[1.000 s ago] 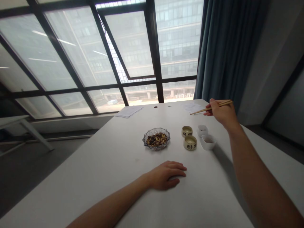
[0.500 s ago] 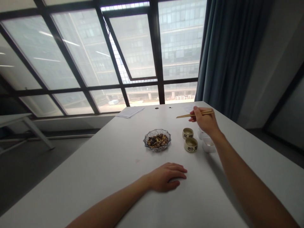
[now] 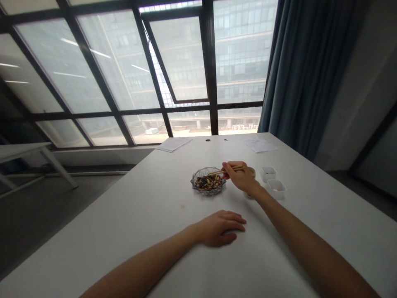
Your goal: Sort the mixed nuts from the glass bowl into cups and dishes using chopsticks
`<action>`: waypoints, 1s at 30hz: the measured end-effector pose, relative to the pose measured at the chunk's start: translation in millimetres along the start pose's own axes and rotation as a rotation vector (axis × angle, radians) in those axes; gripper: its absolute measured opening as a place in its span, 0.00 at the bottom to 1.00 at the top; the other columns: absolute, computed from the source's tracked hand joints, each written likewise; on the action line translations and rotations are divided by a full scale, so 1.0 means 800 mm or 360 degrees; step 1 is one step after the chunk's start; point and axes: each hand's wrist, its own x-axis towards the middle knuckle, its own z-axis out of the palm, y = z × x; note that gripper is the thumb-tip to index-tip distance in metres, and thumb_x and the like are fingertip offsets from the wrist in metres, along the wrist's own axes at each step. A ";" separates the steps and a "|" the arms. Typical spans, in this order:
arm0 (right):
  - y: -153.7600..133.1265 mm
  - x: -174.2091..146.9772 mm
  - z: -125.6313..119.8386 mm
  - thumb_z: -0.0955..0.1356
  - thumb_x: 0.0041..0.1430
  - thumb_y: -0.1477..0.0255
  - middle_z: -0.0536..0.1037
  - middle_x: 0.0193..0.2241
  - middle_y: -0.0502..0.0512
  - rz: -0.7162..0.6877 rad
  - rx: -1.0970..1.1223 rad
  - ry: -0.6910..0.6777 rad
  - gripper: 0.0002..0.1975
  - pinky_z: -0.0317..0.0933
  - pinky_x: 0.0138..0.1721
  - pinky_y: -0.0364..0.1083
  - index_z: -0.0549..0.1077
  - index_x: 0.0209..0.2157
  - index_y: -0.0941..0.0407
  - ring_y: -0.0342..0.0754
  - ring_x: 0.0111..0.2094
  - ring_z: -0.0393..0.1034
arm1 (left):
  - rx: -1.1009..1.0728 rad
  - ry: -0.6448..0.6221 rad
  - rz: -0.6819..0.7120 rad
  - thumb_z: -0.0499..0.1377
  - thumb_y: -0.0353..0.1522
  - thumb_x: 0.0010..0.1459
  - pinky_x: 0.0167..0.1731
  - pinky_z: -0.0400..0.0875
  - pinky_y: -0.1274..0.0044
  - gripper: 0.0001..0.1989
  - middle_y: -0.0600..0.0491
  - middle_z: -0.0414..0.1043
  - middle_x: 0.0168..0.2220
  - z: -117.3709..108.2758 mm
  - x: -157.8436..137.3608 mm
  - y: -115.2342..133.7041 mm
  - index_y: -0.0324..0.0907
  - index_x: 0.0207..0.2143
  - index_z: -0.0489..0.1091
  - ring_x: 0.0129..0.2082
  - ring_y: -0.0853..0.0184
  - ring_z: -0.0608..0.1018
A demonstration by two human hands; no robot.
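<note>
Right hand (image 3: 240, 179) pinches chopsticks (image 3: 226, 170), tips in the glass bowl (image 3: 208, 182) of nuts; left hand (image 3: 218, 227) lies flat, holding nothing, on the table (image 3: 155, 215).

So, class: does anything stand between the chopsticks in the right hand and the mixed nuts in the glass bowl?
Nothing visible does. The right hand holds the chopsticks with their tips at the mixed nuts in the open glass bowl.

Right hand (image 3: 240, 179) grips chopsticks (image 3: 226, 170), tips over glass bowl (image 3: 207, 182); left hand (image 3: 218, 227) flat on table (image 3: 325, 223).
</note>
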 end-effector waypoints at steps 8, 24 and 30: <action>0.026 -0.006 0.023 0.68 0.64 0.57 0.82 0.24 0.54 0.0074 0.0076 -0.0117 0.18 0.72 0.30 0.45 0.78 0.28 0.56 0.53 0.28 0.80 | -0.0010 0.0007 0.0003 0.56 0.33 0.66 0.65 0.62 0.67 0.19 0.48 0.70 0.62 0.003 -0.001 -0.002 0.47 0.58 0.70 0.63 0.59 0.71; 0.045 -0.006 0.033 0.68 0.64 0.57 0.79 0.22 0.52 0.0052 0.0149 -0.0047 0.18 0.71 0.27 0.45 0.75 0.24 0.53 0.52 0.27 0.80 | -0.0014 0.0012 0.0017 0.56 0.33 0.66 0.65 0.62 0.68 0.19 0.48 0.70 0.62 0.001 0.001 0.000 0.47 0.58 0.70 0.64 0.59 0.70; 0.029 -0.008 0.027 0.67 0.66 0.58 0.82 0.25 0.55 0.0009 -0.0030 0.0011 0.20 0.72 0.27 0.44 0.77 0.25 0.54 0.52 0.27 0.81 | -0.0005 0.0012 0.0017 0.56 0.33 0.66 0.65 0.62 0.69 0.18 0.48 0.70 0.62 0.001 0.001 -0.001 0.47 0.58 0.70 0.63 0.59 0.70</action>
